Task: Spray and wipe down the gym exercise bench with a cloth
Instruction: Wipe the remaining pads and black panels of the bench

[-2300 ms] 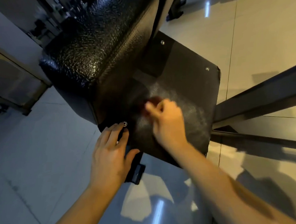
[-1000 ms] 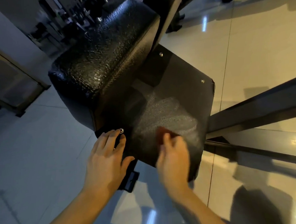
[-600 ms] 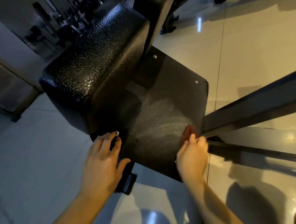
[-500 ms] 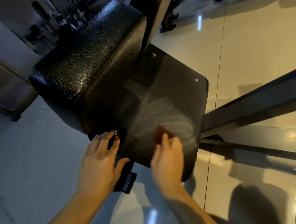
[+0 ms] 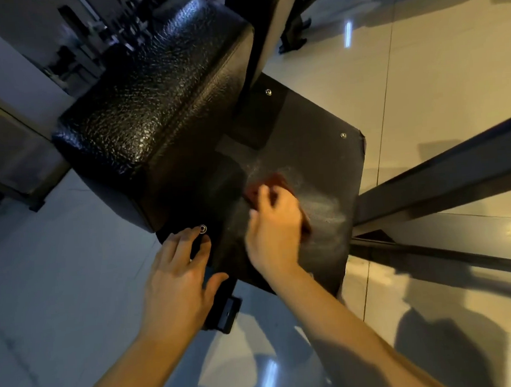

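A black padded bench cushion (image 5: 153, 109) with a glossy textured cover rises at upper left. Below it lies a flat black plate (image 5: 314, 148) with silver bolts and whitish damp streaks. My right hand (image 5: 274, 228) holds a dark red cloth (image 5: 277, 181) pressed on the middle of that plate; the cloth is mostly hidden under the hand and blurred. My left hand (image 5: 178, 270) rests with straight fingers on the plate's near left corner, fingertips beside a bolt (image 5: 203, 229).
A dark metal frame beam (image 5: 444, 175) slants across the right, with a second bar (image 5: 431, 251) below it. Shiny floor tiles (image 5: 434, 62) surround the bench. Gym equipment (image 5: 95, 38) stands in the dim background at upper left.
My right hand has slid the cloth up the plate from its near edge toward the middle, after sweeping right and back. The left hand has stayed at the bolt corner.
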